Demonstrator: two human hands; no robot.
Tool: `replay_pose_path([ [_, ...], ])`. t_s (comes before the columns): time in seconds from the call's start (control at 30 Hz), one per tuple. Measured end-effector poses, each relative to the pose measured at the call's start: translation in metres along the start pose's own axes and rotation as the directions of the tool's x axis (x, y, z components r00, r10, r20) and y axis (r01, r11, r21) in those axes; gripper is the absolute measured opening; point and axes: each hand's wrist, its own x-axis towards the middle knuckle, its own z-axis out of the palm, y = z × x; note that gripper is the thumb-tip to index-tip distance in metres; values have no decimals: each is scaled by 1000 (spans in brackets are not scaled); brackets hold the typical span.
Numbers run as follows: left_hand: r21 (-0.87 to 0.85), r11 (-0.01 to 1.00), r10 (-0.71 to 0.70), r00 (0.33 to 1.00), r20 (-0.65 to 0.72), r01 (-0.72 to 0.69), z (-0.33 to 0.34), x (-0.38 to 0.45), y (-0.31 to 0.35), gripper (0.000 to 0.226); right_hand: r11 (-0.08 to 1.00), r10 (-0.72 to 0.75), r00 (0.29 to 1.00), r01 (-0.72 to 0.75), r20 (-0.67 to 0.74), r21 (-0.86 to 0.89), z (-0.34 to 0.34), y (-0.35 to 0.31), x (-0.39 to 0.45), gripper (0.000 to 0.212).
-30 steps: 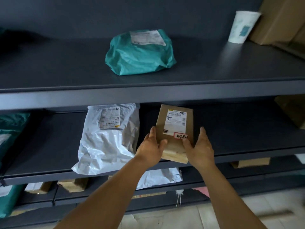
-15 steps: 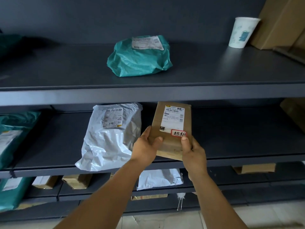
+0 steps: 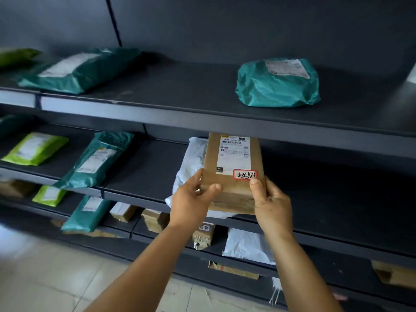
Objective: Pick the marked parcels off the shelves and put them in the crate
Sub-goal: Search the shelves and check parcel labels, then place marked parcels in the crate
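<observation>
Facing dark grey metal shelving (image 3: 202, 113) with a dark back panel; pale tiled floor (image 3: 45, 266) below, lower left. Upper shelf: crumpled teal plastic mailer bag (image 3: 278, 84) at right, flat teal mailer (image 3: 78, 69) at left, a lime-green edge at far left, wide bare stretch between the two teal ones. Middle shelf (image 3: 139, 190): lime-green flat pouch (image 3: 33, 149) left, long teal mailer (image 3: 96, 158) overhanging the front lip, white plastic mailer bag (image 3: 191, 167) mostly hidden behind the held parcel; shelf to the right of the hands is dark and bare as far as visible. Lower shelves: small brown cartons (image 3: 155, 219), another teal bag (image 3: 87, 212), a white bag (image 3: 245, 246), a lime pouch, brown boxes at far right, partly blurred.

Flat brown cardboard parcel (image 3: 231, 174) with white shipping label and red-bordered handwritten sticker (image 3: 245, 174) is held up in front of the middle shelf opening, its top edge just under the upper shelf's front lip, off the shelf surface. Left hand (image 3: 191, 203) grips its lower left edge, thumb on the front face, fingers curled behind. Right hand (image 3: 272, 203) grips the lower right edge, thumb pressed just below the sticker, fingers wrapped behind. Crate not in view.
</observation>
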Motion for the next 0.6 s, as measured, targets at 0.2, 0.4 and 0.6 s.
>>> replay_pose_path([
  [0.2,-3,1000,16,991,-131,-16,-87,-19,-17,53,998,-49,990,53,129,-27,75,-23,-36,23],
  [0.4,-33,999,-3,955,-295,-7,-191,-65,-38,48,990,-104,950,128,296,-65,159,-43,-103,30],
  [0.6,-34,998,-60,886,-459,50,-300,-125,-65,48,980,-141,888,188,438,-65,244,-57,-188,36],
])
